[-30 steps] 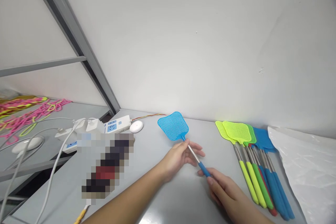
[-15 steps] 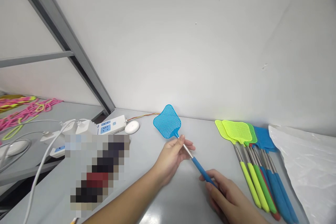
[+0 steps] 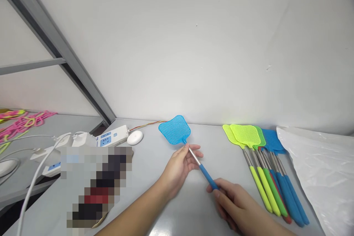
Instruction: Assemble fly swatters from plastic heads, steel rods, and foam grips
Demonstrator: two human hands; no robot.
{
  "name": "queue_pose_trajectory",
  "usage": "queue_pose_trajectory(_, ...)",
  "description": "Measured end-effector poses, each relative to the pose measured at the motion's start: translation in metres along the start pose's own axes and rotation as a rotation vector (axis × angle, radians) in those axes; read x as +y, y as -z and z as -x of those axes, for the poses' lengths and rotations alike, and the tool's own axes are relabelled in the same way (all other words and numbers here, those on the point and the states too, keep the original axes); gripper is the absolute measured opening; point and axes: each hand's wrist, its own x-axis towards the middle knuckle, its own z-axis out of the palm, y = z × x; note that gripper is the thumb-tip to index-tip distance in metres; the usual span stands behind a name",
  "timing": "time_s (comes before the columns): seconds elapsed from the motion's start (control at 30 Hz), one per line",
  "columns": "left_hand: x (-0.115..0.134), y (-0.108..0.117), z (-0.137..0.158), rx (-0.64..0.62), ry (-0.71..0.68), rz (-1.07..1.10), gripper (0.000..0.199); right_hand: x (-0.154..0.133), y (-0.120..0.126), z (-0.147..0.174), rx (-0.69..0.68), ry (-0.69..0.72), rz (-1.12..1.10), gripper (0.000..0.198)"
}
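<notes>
A blue fly swatter (image 3: 176,130) with a mesh head, metal shaft and blue grip is held slanting above the grey table. My left hand (image 3: 181,166) pinches the shaft just below the head, thumb on top, other fingers behind it. Around the lower end of the blue grip, my right hand (image 3: 232,201) is closed, hiding the end of the handle. To the right lies a row of several fly swatters (image 3: 246,135) in yellow-green, green, red and blue, their heads overlapping toward the wall.
A white plastic bag (image 3: 318,169) lies at the far right. Left are a power strip (image 3: 118,135) with plugs and cables, a round white device (image 3: 135,138) and a pixelated patch. Pink and yellow cords (image 3: 33,121) rest beyond the metal frame (image 3: 66,55). A wall stands behind.
The camera view has shifted slightly to the right. The blue swatter's head has turned a little and looks flatter; both hands keep their hold.
</notes>
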Motion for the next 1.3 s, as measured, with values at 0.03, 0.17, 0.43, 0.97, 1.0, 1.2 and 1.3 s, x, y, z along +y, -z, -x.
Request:
queue_pose_trajectory(0.03,0.0,0.0,0.0,0.012,0.003,0.007,0.04,0.0,0.0,0.0,-0.004,0.002,0.011,0.032)
queue_pose_trajectory(0.17,0.0,-0.001,-0.001,0.075,-0.009,0.043,0.037,0.004,0.0,-0.001,0.016,0.003,-0.024,0.028)
queue_pose_trajectory(0.43,0.0,-0.001,-0.001,0.055,-0.03,-0.002,0.04,0.007,-0.002,0.0,0.041,0.006,-0.019,0.026)
queue_pose_trajectory(0.97,0.011,-0.01,0.007,-0.184,0.021,-0.433,0.037,0.006,0.003,0.001,0.102,0.152,0.05,0.015)
queue_pose_trajectory(1.0,0.011,-0.01,0.007,-0.187,0.013,-0.445,0.036,0.006,0.003,0.002,0.105,0.155,0.055,0.015)
queue_pose_trajectory(1.2,0.015,-0.011,0.008,-0.207,-0.057,-0.581,0.031,0.001,0.003,0.002,0.028,0.087,0.08,0.01)
queue_pose_trajectory(1.3,0.012,-0.013,0.008,-0.185,-0.086,-0.66,0.03,-0.005,0.005,0.001,0.044,0.15,0.186,0.011)
